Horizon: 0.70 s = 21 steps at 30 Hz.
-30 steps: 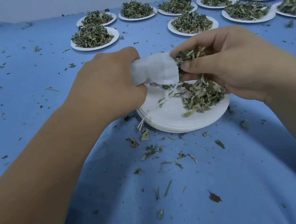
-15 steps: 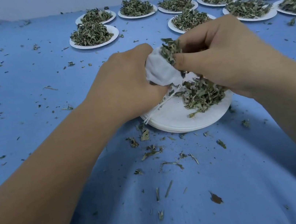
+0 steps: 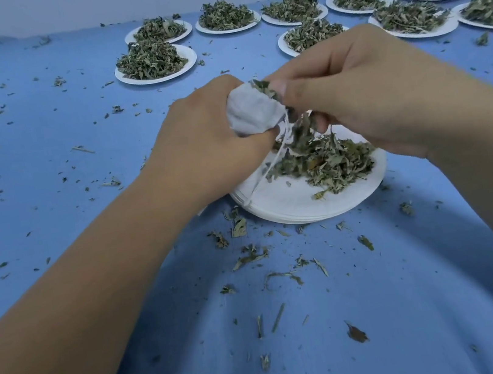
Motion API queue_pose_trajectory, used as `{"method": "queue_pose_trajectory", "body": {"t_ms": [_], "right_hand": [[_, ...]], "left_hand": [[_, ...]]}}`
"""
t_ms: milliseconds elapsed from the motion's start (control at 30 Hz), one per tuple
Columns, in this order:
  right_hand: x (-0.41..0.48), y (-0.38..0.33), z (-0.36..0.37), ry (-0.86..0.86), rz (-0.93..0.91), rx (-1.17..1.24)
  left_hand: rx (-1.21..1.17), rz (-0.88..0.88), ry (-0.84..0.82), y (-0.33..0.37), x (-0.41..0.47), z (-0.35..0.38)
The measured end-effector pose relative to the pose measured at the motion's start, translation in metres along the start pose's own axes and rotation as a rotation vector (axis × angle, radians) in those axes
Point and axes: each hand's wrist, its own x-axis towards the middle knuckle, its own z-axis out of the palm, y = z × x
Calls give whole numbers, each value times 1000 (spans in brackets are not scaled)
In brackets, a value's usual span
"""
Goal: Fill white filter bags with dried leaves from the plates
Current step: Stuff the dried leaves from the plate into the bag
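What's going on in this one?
A person is filling a white filter bag by hand. The left hand grips the bag, and the right hand pinches dried leaves at its open end, above the near plate, which holds a loose leaf pile. Heaped plates wait at the far side of the table.

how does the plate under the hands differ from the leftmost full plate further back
The near plate holds a thin, scattered pile with bare white showing; the far plate is heaped almost to its rim. The near plate tops a stack of plates; the far plate looks single. Both are round, white and carry dried leaves.
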Motion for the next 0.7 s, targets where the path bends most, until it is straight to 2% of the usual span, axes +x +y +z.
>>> {"method": "queue_pose_trajectory", "body": {"t_ms": [133, 300, 467, 567, 700], "right_hand": [[0, -2, 0, 39, -44, 81], [4, -11, 1, 24, -118, -122], [10, -21, 5, -28, -183, -266], [9, -27, -5, -127, -166, -231], [12, -23, 1, -73, -193, -251]], "left_hand": [[-91, -1, 18, -1, -2, -5], [-85, 1, -5, 3, -5, -3], [-44, 9, 60, 1, 0, 0], [-12, 7, 78, -7, -1, -5], [30, 3, -4, -1, 3, -2]]}}
